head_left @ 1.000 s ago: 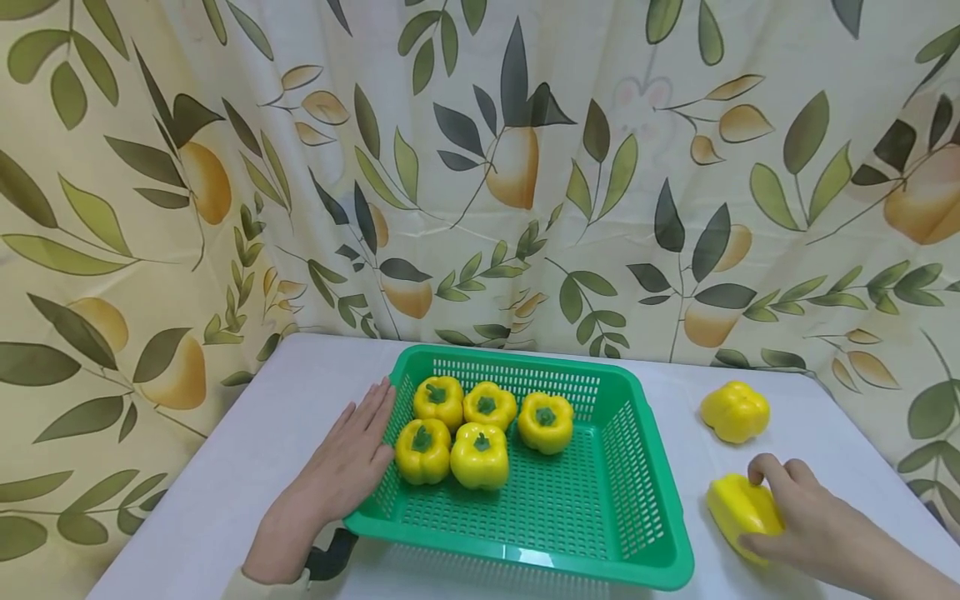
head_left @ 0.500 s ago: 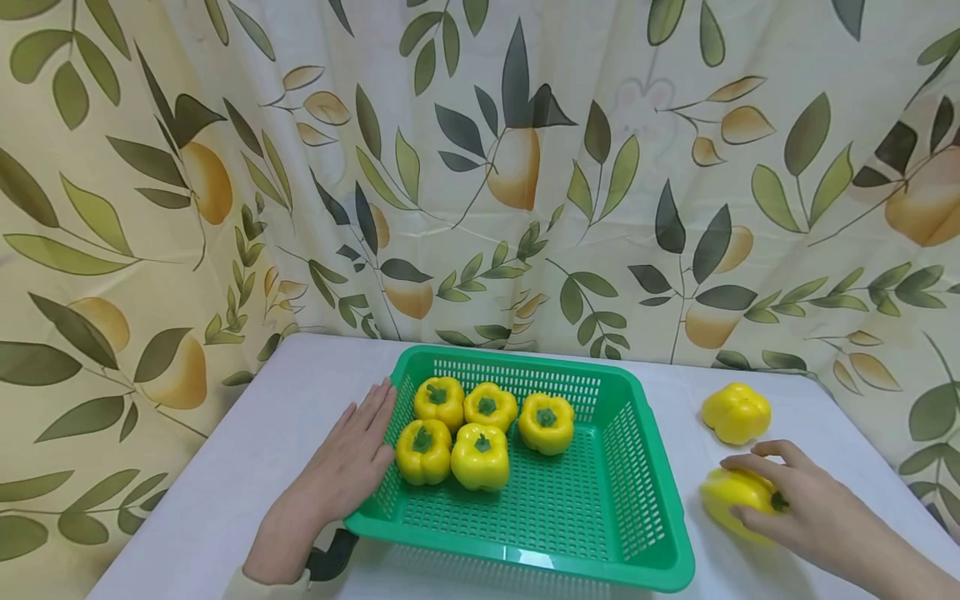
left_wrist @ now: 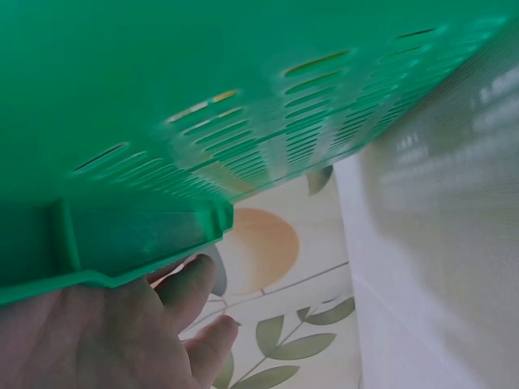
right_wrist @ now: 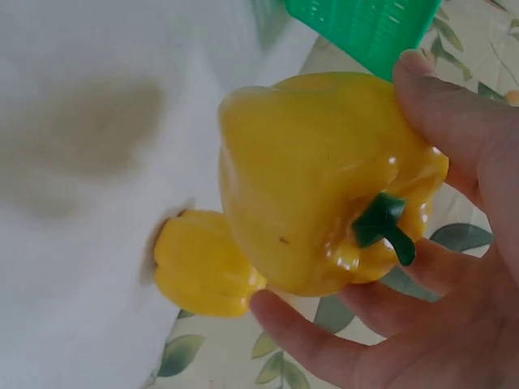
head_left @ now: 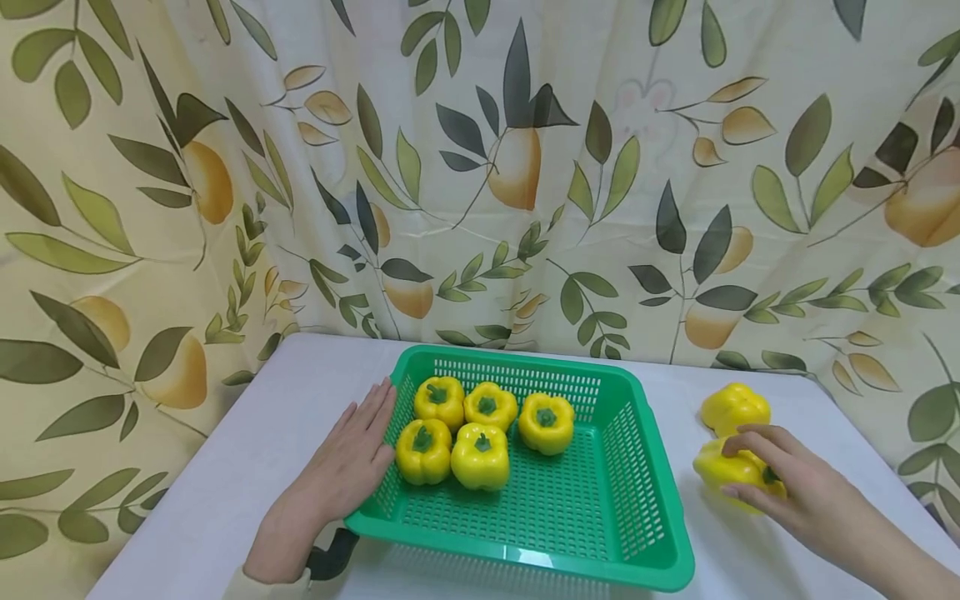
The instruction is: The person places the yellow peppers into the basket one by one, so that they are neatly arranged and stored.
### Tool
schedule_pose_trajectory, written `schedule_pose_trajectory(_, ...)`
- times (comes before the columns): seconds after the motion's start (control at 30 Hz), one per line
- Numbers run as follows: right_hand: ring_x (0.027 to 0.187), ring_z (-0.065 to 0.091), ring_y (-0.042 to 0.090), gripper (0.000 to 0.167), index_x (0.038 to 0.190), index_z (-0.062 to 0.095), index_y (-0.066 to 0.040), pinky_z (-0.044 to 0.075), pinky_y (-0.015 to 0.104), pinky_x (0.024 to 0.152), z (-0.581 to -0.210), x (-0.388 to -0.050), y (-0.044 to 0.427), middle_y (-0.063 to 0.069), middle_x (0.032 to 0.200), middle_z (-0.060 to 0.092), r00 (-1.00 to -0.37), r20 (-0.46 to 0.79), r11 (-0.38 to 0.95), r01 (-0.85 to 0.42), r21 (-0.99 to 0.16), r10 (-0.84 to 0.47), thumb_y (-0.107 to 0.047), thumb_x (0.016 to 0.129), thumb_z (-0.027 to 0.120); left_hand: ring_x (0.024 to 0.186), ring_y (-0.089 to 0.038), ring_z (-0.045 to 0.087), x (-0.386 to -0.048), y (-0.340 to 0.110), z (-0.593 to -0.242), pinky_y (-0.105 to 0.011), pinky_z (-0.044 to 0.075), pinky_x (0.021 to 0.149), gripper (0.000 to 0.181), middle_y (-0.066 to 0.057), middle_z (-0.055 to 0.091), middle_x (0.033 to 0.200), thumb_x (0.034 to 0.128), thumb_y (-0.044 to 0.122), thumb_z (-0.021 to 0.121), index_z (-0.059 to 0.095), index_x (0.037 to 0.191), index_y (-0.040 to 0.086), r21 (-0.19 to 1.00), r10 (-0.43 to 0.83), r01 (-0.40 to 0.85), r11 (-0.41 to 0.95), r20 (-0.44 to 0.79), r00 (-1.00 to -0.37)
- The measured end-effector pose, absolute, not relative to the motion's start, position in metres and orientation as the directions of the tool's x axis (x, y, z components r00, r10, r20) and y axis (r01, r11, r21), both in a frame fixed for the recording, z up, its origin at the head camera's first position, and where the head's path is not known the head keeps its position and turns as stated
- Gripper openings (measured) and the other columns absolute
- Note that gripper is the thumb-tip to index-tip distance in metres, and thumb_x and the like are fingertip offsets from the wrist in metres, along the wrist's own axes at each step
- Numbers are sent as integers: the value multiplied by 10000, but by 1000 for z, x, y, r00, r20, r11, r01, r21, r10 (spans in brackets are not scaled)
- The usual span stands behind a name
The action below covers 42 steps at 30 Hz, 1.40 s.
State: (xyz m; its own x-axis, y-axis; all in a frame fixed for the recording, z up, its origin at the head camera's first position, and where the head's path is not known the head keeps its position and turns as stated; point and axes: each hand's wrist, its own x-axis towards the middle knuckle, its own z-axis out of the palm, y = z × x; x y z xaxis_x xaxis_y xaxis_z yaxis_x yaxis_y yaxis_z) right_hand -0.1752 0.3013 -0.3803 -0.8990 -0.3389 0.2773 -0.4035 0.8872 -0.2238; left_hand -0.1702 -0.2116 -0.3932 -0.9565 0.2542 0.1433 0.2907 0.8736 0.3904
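Note:
My right hand [head_left: 798, 487] holds a yellow bell pepper [right_wrist: 316, 178] between thumb and fingers, its green stem turned toward the palm. In the right wrist view the pepper looks raised off the table. Another yellow bell pepper [head_left: 735, 408] lies just behind it on the cloth. With straight fingers, my left hand [head_left: 341, 458] rests along the left rim of a green plastic basket [head_left: 525, 560]; the left wrist view shows the hand [left_wrist: 122, 332] under that rim's edge. Several yellow bell peppers [head_left: 480, 457] stand in the basket's left and middle part, stems up.
A white cloth [head_left: 315, 375] covers the table. Behind and to the left hangs a curtain [head_left: 480, 275] printed with leaves and fruit. The basket's tall right wall [head_left: 637, 483] stands between its inside and my right hand. Bare basket floor [head_left: 570, 508] shows at the right and front.
My right hand has taken hold of the bell pepper and turned it so the stem shows. Hand and pepper have shifted slightly left and up in view. The left hand stays put.

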Motion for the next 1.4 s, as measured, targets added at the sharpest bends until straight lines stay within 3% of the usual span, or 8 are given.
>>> schedule_pose_trajectory(0.17,975,589,297,390,1033,655,-259,516,128,691,-383,-177,301,84,1192,582,-869,339,869,-445,-218,-360,-219,709,867,1553,-275,118,-171,-211,-393,-542,134,1250,634,-65,66,1678,997,164,389,162,1575,37,395,253,290,872,145,-957)
schedule_pose_trajectory(0.4,1000,584,350,489,1027,673,-265,571,213,683,-381,-179,297,114,1226,562,-867,356,881,-433,-192,-348,-184,615,923,1551,-278,123,-171,-211,-393,-549,146,1245,634,-71,78,1677,995,163,396,169,1574,38,395,254,293,871,149,-956)
schedule_pose_trajectory(0.63,1024,575,375,629,1109,628,-181,430,1,725,-374,-179,295,153,1282,543,-842,397,866,-464,-188,-365,-55,565,919,1551,-278,128,-171,-212,-393,-547,148,1245,635,-70,82,1678,995,163,398,170,1575,40,392,251,291,873,152,-956)
schedule_pose_trajectory(0.73,1004,571,257,696,1167,592,-144,417,-31,715,-370,-179,293,143,1262,548,-819,435,851,-490,-190,-374,-54,561,923,1551,-279,127,-171,-212,-393,-547,150,1245,635,-63,77,1677,995,165,398,171,1575,40,391,252,292,873,150,-956)
schedule_pose_trajectory(0.83,989,565,262,693,1182,602,-136,410,-42,702,-364,-179,290,154,1263,531,-801,466,846,-502,-180,-375,-80,572,925,1550,-281,129,-171,-211,-394,-548,153,1244,637,-66,82,1677,994,166,401,173,1575,38,389,254,294,873,153,-955)
schedule_pose_trajectory(0.97,974,573,384,631,1177,654,-125,439,-5,668,-357,-179,285,200,1255,482,-810,465,856,-483,-183,-357,-113,605,919,1550,-281,130,-171,-211,-393,-549,154,1244,635,-81,95,1676,994,165,403,175,1573,35,389,256,297,872,154,-954)
schedule_pose_trajectory(1.13,953,583,361,610,1191,674,-126,518,101,641,-352,-181,280,190,1203,493,-821,445,869,-467,-163,-358,-127,629,911,1551,-279,125,-171,-211,-393,-546,150,1245,636,-82,90,1677,996,167,402,170,1574,36,386,257,294,874,144,-956)
schedule_pose_trajectory(1.4,955,622,330,630,1220,660,-138,578,207,650,-344,-182,271,161,1241,551,-786,464,853,-510,-113,-409,-127,639,904,1552,-276,120,-172,-212,-393,-546,147,1246,636,-80,88,1679,997,166,401,166,1575,39,391,254,289,874,140,-957)
